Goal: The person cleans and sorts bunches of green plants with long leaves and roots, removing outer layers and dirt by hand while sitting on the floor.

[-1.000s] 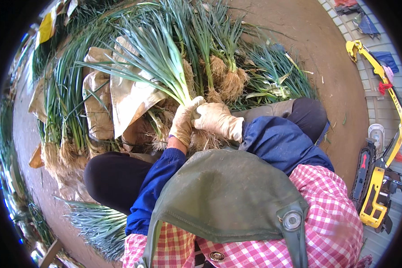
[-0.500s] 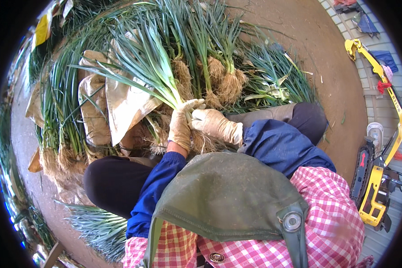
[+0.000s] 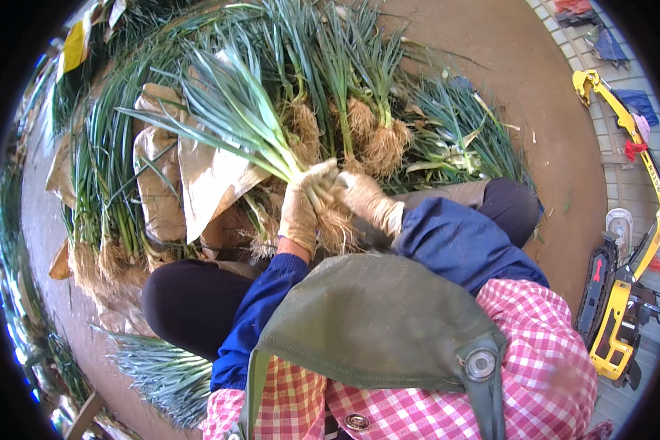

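A bunch of spring onions (image 3: 253, 121) slants up and to the left in my gloved left hand (image 3: 299, 214), which is closed around the pale stems. Its brown roots (image 3: 337, 229) hang below that grip, over my lap. Right beside the stems is my gloved right hand (image 3: 367, 199), its fingers curled together near the left thumb; whatever they pinch, if anything, is hidden. Beyond my hands lie more spring onions (image 3: 385, 143) with bushy, soil-coloured roots turned toward me.
To the left, rooted spring onions (image 3: 110, 253) lie by beige sacks (image 3: 160, 180). Loose green leaves (image 3: 462, 139) are heaped at right. Another onion bundle (image 3: 165, 374) is near my left knee. A yellow toy-like excavator (image 3: 616, 323) stands far right, beside brown floor (image 3: 557, 147).
My right hand has drawn slightly right, away from the stems, and more of the roots shows between the hands. The left hand keeps its hold on the spring onions.
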`<state>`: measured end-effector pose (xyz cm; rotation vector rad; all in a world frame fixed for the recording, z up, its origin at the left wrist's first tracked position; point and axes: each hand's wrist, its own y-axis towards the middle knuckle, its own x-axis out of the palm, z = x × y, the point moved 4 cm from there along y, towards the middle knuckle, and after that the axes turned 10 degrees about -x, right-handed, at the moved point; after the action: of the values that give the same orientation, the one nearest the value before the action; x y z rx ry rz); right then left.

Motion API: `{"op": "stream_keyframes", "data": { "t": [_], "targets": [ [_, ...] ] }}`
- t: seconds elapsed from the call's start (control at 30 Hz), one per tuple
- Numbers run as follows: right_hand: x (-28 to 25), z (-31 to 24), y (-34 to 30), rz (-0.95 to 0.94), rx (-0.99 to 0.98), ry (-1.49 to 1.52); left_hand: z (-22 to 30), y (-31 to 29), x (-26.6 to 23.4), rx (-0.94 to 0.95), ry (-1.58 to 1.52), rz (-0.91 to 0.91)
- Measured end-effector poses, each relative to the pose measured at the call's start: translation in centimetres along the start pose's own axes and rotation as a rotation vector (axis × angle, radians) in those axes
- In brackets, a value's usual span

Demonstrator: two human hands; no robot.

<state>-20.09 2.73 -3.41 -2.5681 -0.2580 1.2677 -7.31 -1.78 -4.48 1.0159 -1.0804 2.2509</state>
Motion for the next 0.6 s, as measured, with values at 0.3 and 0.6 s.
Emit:
{"op": "stream_keyframes", "data": {
  "t": [0.3,0.6],
  "targets": [
    [-7.2,-1.7,-0.4,0.437,-0.046,0.471,0.9,-1.7,2.8,-0.053,-0.192,-0.045],
    [-5.2,-8.3,-1.8,-0.201,-0.071,-0.209,-0.6,-0.5,1.6,-0.12,-0.194,-0.013]
  ]
}}
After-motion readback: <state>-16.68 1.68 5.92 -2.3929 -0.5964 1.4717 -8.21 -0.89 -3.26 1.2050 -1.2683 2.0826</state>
